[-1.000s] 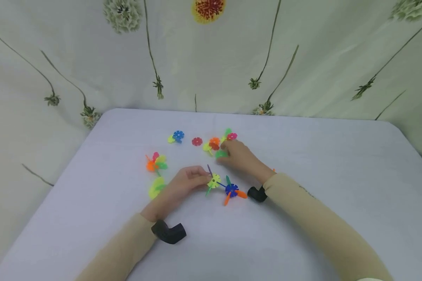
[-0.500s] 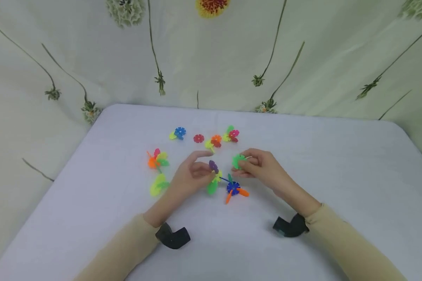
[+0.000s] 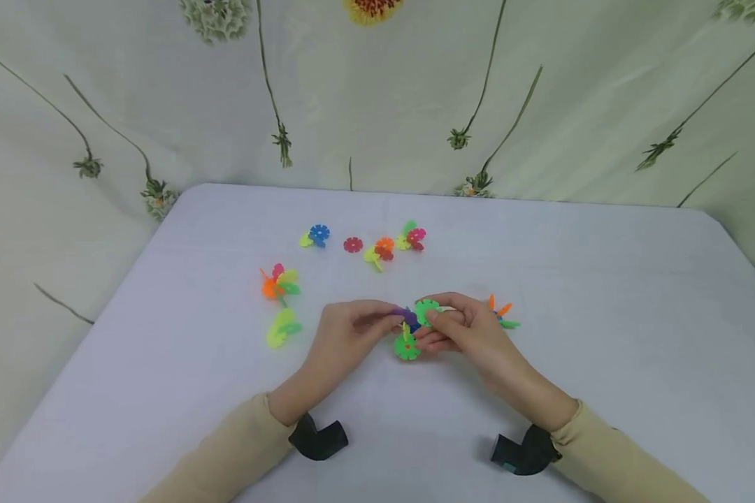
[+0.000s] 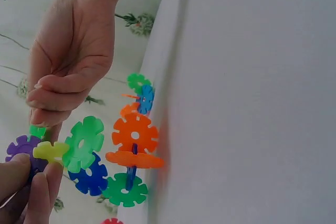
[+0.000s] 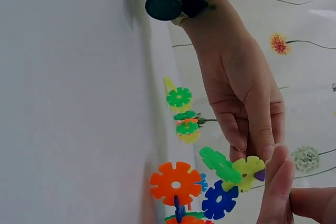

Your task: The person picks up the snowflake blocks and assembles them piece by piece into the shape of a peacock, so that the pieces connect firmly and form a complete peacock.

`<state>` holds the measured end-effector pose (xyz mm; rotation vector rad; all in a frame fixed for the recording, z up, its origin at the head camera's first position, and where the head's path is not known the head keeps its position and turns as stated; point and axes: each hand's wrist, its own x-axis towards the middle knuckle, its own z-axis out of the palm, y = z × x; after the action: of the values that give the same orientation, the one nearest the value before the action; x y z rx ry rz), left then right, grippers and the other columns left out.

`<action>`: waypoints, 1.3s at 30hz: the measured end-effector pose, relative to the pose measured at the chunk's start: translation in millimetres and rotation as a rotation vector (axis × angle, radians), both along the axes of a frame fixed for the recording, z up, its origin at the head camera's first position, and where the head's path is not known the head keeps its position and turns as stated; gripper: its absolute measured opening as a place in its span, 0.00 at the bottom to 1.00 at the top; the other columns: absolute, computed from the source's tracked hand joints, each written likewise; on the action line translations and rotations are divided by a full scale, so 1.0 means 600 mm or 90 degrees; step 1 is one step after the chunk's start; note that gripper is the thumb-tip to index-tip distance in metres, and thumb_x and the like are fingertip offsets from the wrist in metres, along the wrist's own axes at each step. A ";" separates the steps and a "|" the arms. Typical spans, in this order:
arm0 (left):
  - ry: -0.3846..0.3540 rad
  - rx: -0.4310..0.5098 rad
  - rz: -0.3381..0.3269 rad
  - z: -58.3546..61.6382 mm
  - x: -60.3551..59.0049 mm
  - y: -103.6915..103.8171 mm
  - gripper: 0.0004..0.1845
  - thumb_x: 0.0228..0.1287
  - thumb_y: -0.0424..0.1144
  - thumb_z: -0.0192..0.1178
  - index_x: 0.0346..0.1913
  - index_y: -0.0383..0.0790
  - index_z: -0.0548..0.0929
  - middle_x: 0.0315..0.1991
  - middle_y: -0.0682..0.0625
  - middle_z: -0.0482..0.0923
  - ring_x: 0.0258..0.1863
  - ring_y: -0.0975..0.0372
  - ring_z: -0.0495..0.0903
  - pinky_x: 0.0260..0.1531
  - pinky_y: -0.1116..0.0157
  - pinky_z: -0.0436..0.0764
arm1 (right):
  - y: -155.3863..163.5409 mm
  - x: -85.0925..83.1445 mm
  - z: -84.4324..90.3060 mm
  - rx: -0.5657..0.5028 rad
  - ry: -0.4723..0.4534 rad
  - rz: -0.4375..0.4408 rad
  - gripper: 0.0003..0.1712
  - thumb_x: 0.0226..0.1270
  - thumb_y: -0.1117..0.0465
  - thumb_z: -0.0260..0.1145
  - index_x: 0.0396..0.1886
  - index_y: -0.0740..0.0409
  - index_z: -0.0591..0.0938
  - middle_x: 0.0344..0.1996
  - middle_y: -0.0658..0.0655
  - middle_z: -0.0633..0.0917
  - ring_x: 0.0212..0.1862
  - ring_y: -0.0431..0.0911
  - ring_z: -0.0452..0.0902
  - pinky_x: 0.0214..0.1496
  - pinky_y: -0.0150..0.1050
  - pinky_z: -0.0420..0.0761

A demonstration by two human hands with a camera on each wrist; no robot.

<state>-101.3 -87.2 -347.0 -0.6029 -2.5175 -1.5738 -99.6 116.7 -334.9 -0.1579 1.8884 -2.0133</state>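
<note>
Between my hands hangs a toy assembly (image 3: 409,334) of slotted plastic discs, just above the white table (image 3: 604,314). My left hand (image 3: 386,320) pinches its purple disc (image 4: 21,148) and yellow disc (image 4: 50,150). My right hand (image 3: 434,323) pinches a light green disc (image 3: 426,311) set against the yellow one (image 5: 249,169). In the right wrist view that green disc (image 5: 220,165) stands edge-on beside a blue disc (image 5: 219,200) and an orange disc (image 5: 175,183). Lower down on the assembly sits another green disc (image 3: 407,347).
Small disc clusters lie on the table: orange-green (image 3: 502,314) behind my right hand, orange-pink (image 3: 279,283) and yellow-green (image 3: 282,328) at left, blue-yellow (image 3: 314,236), a red disc (image 3: 352,244), orange-yellow (image 3: 379,253) and pink-green (image 3: 412,239) farther back. A flowered cloth (image 3: 541,105) hangs behind.
My right hand carried a green disc from the far clusters back to the assembly. My left hand lifted the assembly off the table, and both hands drew closer together and toward me.
</note>
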 end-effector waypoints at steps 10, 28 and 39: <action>0.028 -0.049 -0.021 0.005 0.003 -0.002 0.11 0.53 0.32 0.68 0.41 0.36 0.86 0.34 0.51 0.84 0.36 0.66 0.83 0.35 0.71 0.79 | 0.007 0.005 0.008 0.049 0.047 0.025 0.20 0.68 0.66 0.58 0.57 0.71 0.74 0.24 0.62 0.82 0.23 0.45 0.79 0.32 0.36 0.81; 0.151 -0.097 -0.076 0.009 0.008 -0.002 0.11 0.51 0.32 0.70 0.40 0.38 0.87 0.31 0.53 0.84 0.33 0.68 0.82 0.35 0.73 0.78 | 0.005 0.014 0.006 0.055 0.066 0.054 0.17 0.68 0.66 0.58 0.54 0.71 0.76 0.22 0.60 0.81 0.21 0.43 0.75 0.26 0.32 0.77; 0.098 -0.105 -0.102 0.022 -0.020 -0.013 0.14 0.54 0.35 0.69 0.46 0.38 0.85 0.32 0.54 0.83 0.33 0.68 0.81 0.35 0.71 0.79 | 0.027 -0.002 0.011 0.065 0.078 0.070 0.18 0.70 0.66 0.56 0.57 0.69 0.74 0.24 0.62 0.81 0.23 0.45 0.75 0.29 0.34 0.79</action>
<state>-113.5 -95.2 -333.9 -0.9302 -2.5535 -1.3140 -100.5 132.8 -328.2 -0.3561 2.0059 -1.8685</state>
